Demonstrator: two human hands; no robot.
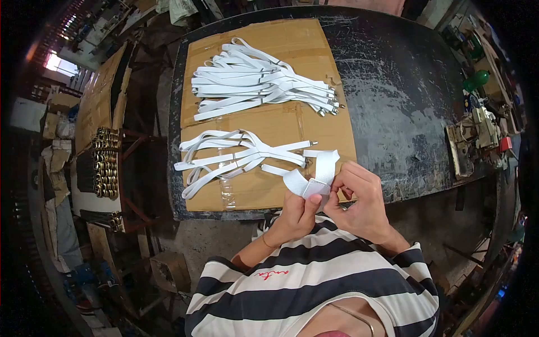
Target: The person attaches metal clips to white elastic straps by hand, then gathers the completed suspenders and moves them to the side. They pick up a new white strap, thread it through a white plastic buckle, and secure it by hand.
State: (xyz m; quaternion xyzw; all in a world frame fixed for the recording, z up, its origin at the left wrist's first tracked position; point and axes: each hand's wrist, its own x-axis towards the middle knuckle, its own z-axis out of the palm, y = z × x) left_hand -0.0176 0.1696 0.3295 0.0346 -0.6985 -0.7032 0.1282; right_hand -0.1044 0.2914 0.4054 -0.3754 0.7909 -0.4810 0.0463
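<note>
White elastic straps crossed in an X, with metal clips at their ends, lie on a flat cardboard sheet [264, 123]. The part nearest me is a wide white strap [325, 165] that bends up off the cardboard. My left hand [300, 212] pinches the joined part of this strap, its thumb on top. At the right side of the same joint, the fingers of my right hand [359, 196] are pressed together; what they hold, if anything, is hidden. Just beyond lies a looped strap set [224, 157], and farther off a big pile of white straps [264, 81].
The cardboard rests on a scratched black table [393, 84]. At the table's right end are a clamped metal device [477, 135] and a green bottle [476, 80]. On the left, a side bench holds rows of brass-coloured metal parts [105, 163].
</note>
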